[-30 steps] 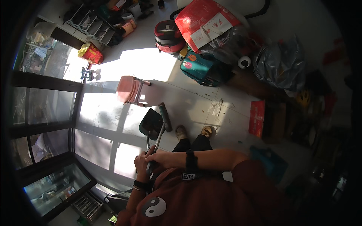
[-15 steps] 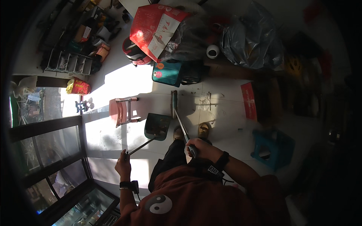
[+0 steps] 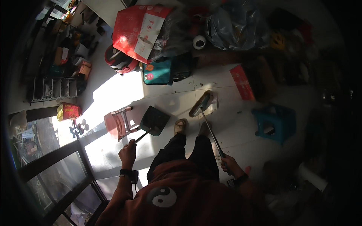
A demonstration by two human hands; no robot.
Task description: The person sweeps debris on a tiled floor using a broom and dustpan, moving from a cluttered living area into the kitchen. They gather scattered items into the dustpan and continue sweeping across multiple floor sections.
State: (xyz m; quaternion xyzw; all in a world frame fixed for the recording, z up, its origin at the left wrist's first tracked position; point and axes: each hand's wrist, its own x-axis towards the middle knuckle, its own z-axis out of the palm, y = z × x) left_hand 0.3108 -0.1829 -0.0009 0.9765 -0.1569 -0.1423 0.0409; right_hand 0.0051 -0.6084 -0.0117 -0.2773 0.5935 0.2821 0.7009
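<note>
My left hand (image 3: pixel 128 154) is closed round the handle of a dark green dustpan (image 3: pixel 155 121), which lies low over the floor left of my feet, beside a pink stool. In my right hand (image 3: pixel 231 165) is the grip of a broom with a long metal stick (image 3: pixel 212 133), slanting forward. The broom head (image 3: pixel 201 103), green with brown bristles, is down on the tiles ahead of my right foot. A crumpled clear scrap (image 3: pixel 214 102) shows at its right edge. Small dark bits of litter lie beyond it.
The pink stool (image 3: pixel 117 124) stands left and a blue stool (image 3: pixel 274 123) right. Ahead are a teal case (image 3: pixel 157 72), a red bag (image 3: pixel 135 32), a grey plastic bag (image 3: pixel 237 26) and an open box (image 3: pixel 254 79). Dark-framed glass doors (image 3: pixel 52 160) run along the left.
The broom head has swung right, from straight ahead to the clear scrap, and my right hand has moved right and down. The dustpan tilts differently. My view and feet have shifted.
</note>
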